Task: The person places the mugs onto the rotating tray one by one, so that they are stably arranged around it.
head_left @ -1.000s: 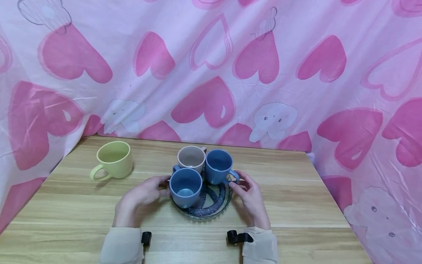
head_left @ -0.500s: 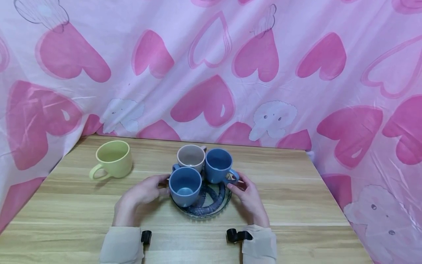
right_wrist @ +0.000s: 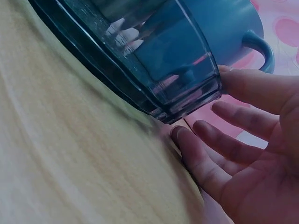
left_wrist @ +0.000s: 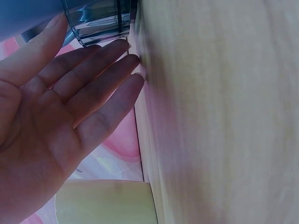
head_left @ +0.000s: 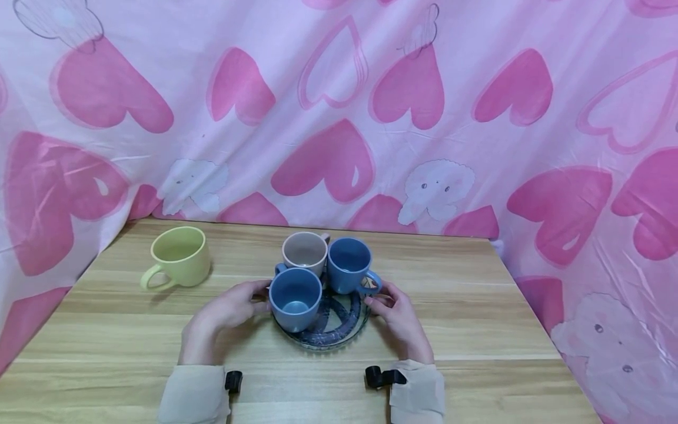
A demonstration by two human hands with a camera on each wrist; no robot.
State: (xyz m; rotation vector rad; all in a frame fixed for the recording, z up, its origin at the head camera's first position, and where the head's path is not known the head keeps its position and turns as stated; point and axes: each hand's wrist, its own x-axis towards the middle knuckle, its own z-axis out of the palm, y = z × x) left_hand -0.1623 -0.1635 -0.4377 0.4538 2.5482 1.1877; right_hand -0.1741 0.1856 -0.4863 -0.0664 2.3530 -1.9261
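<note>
A round clear glass dish [head_left: 339,341] with dark curved shapes at its bottom bears a grey-blue mug [head_left: 293,306], a pinkish-beige mug [head_left: 304,247] and a darker blue mug [head_left: 346,268], all upright. On its left side is my left hand [head_left: 233,306], its thumb [left_wrist: 49,39] at the dish's rim and its fingers straight, tips down by the tabletop. My right hand [head_left: 399,312] is at the opposite side, thumb [right_wrist: 257,86] touching the glass rim near the blue mug's handle. Its other fingers are loosely bent and spread below the rim.
A yellow-green mug [head_left: 182,262] stands upright at the back left of the wooden table [head_left: 477,341], handle toward the left front. A pink heart-patterned cloth [head_left: 455,135] hangs behind the table and along both sides.
The view has shifted slightly. Both hands stay at the sides of the dish, and the mugs keep their places on it.
</note>
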